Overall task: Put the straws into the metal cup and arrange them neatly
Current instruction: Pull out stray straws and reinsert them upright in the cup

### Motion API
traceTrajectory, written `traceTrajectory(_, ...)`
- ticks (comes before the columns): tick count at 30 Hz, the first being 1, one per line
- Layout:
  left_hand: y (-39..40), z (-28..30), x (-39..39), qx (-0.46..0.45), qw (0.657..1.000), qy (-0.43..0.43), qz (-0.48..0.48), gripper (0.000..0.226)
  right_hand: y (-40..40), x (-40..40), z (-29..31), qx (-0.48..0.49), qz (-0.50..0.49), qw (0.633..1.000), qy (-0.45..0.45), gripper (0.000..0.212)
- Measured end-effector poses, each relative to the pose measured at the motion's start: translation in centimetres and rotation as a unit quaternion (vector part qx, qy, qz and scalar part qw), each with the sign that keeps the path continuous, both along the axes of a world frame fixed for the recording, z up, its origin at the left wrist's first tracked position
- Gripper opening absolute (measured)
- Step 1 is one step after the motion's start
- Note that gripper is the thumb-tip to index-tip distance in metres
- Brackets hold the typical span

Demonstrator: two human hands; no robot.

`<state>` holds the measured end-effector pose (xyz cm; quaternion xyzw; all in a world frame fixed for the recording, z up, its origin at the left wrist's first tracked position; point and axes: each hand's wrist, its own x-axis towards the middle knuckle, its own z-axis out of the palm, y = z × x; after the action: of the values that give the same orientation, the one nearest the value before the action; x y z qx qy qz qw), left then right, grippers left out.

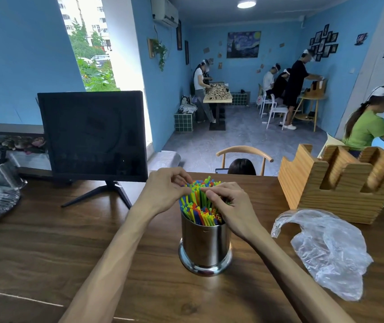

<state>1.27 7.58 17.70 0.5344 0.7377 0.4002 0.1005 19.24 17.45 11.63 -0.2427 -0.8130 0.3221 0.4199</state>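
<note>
The straws (200,203) already stand in the metal cup (206,245) near the table's (46,241) front edge. We pinch their tops with our left hand (165,190) and right hand (230,206); only tidying seems left.

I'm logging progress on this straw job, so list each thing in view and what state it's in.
straws: upright in the cup, tops uneven
metal cup: upright on the table, full
left hand: fingers curled on straw tops
right hand: fingers curled on straw tops
plastic bag: crumpled, lying flat
monitor: screen dark
</note>
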Motion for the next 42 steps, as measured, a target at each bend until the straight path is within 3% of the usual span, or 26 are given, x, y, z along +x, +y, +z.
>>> traceTrajectory(13, 0.1, 1.3, -0.3, 0.038, 0.993, -0.054, -0.095, 0.019, 0.2, 0.0, 1.8, 0.021, 0.024, 0.998, -0.061, 0.024)
traceTrajectory(17, 0.3, 1.5, 0.0, 0.044, 0.99, -0.056, -0.121, 0.019, -0.1, -0.9, 2.8, 0.015, 0.03, 0.999, -0.038, 0.023)
traceTrajectory(24, 0.2, 1.2, 0.5, 0.106, 0.985, -0.103, -0.093, 0.027, 0.1, -1.5, 3.5, -0.031, 0.019, 0.999, 0.007, 0.008)
traceTrajectory(29, 0.3, 0.7, 0.3, 0.121, 0.972, -0.187, -0.071, 0.026, 0.2, -1.7, 4.0, -0.045, 0.037, 0.998, -0.03, 0.013)
traceTrajectory(36, 0.4, 1.8, 1.7, 0.199, 0.95, -0.236, -0.046, 0.033, -0.3, -2.5, 4.5, -0.051, 0.049, 0.997, 0.011, 0.011)
traceTrajectory(42, 1.0, 1.9, 1.8, 0.247, 0.942, -0.224, -0.022, 0.028, 0.4, -2.8, 4.7, -0.08, 0.077, 0.992, 0.054, 0.012)
